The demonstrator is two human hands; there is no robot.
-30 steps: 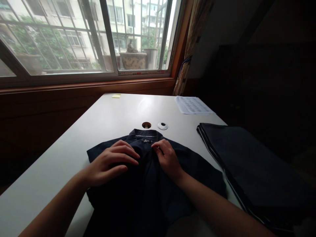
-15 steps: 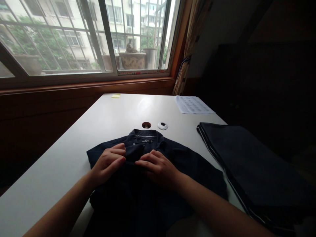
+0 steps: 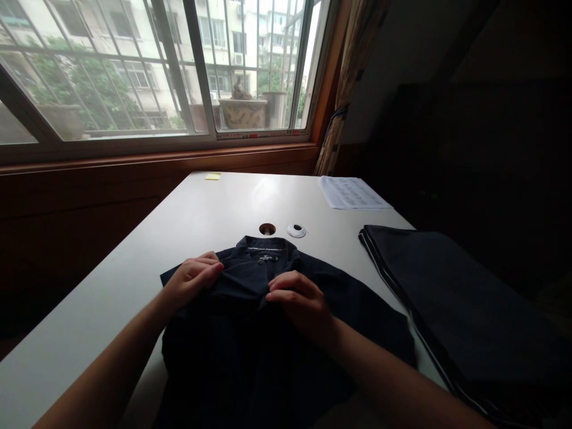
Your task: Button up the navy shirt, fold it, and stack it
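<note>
A dark navy collared shirt (image 3: 277,351) lies flat on the white table (image 3: 214,208), collar toward the window. My left hand (image 3: 190,280) pinches the fabric beside the collar at the shirt's left shoulder, fingers closed on it. My right hand (image 3: 299,301) rests on the shirt's front just below the collar, fingers curled and pressed onto the placket. Both forearms reach in from the bottom edge.
Dark folded cloth with pale striped edges (image 3: 447,298) lies at the right. A printed paper sheet (image 3: 353,192) sits at the far right corner. A cable hole (image 3: 267,229) and its white cap (image 3: 296,230) are beyond the collar. A yellow sticky note (image 3: 213,176) lies by the window sill.
My left hand moved left and up from the shirt's chest to the shoulder beside the collar and closed on the fabric. My right hand slid down to the placket.
</note>
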